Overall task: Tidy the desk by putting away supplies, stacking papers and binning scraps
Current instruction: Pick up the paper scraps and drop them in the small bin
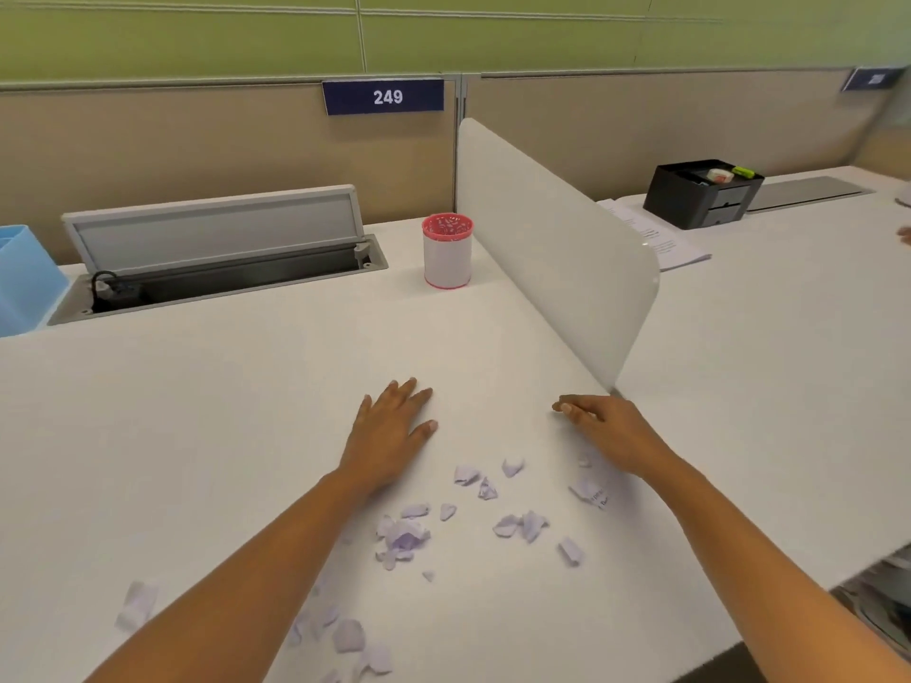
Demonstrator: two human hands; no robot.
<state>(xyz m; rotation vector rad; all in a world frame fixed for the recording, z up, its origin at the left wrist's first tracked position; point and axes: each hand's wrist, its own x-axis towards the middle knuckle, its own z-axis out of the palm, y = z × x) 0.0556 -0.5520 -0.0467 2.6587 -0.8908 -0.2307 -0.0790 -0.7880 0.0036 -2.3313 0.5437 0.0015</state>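
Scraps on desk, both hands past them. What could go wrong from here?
1. Left hand and right hand lie beyond the scraps; raking back could push near ones off the desk.
2. One scrap sits far left and may get missed.
3. The cup is narrow, near the open cable tray; dropped scraps could land there.

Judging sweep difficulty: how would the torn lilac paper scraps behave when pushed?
The torn pale lilac paper scraps look thin and curled, so probably very light and floppy. On the smooth white desk they would likely slide and scatter, not roll. Flat bits may resist pinching.
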